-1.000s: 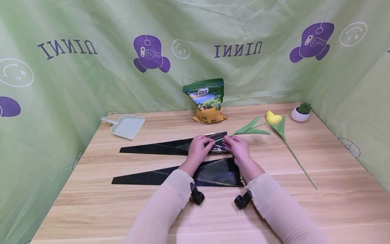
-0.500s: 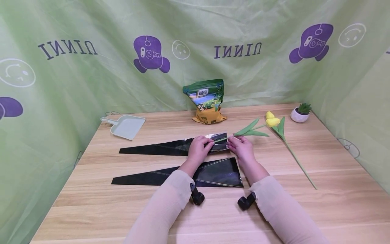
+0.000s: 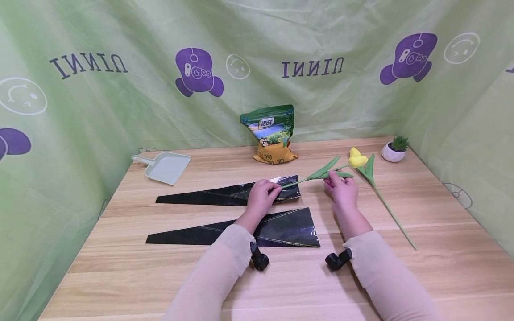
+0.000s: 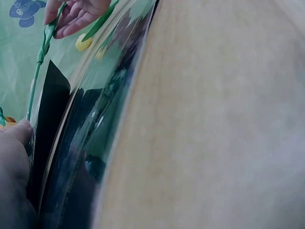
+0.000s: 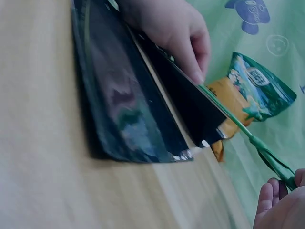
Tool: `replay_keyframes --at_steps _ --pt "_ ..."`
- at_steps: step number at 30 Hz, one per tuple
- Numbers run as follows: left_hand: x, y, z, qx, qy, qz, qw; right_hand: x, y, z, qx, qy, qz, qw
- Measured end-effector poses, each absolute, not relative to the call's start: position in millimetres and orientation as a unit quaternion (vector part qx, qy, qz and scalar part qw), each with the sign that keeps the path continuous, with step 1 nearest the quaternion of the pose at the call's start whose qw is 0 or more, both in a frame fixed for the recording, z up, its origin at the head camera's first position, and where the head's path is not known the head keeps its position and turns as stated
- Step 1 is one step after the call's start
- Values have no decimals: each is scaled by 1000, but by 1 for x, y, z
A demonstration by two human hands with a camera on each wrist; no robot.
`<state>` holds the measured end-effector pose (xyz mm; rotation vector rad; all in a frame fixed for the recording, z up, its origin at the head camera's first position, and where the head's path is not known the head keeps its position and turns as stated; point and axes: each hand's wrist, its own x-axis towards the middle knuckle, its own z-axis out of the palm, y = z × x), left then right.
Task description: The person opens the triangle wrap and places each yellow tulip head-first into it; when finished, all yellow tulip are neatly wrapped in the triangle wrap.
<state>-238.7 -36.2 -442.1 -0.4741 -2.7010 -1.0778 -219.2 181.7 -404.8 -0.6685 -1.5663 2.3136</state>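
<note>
An artificial yellow tulip [image 3: 357, 161] with green leaves lies with its stem along a black flower sleeve [image 3: 209, 195], the farther of two. My left hand [image 3: 262, 196] pinches its stem at the sleeve, thumb on top; the stem's lower end is hidden by the hand and sleeve. Farther right, my right hand [image 3: 344, 192] pinches the tulip at its leaves [image 5: 274, 162], below the bloom. Nearer to me, a second black sleeve [image 3: 285, 226] lies flat under my left forearm. Another yellow tulip lies to the right, its stem [image 3: 395, 216] slanting towards me.
At the back stands a green and orange bag [image 3: 270, 133] with printed lettering. A pale dustpan [image 3: 166, 168] lies at the back left, and a small potted plant [image 3: 394, 150] stands at the back right. A green printed cloth [image 3: 225, 111] hangs behind the wooden table [image 3: 120, 276].
My right hand has let go of the sleeve's open end and moved right to the tulip's leaves. The left hand has stayed at the stem.
</note>
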Motion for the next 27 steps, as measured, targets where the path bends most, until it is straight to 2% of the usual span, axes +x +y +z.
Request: replay_keyframes --at_steps 12,27 --pt "-239 -35 -445 -159 -915 -356 103 -225 198 -397 -265 -483 824 131" --pt "-237 -35 -442 -166 -916 -347 112 -229 199 -401 -279 -514 799 139"
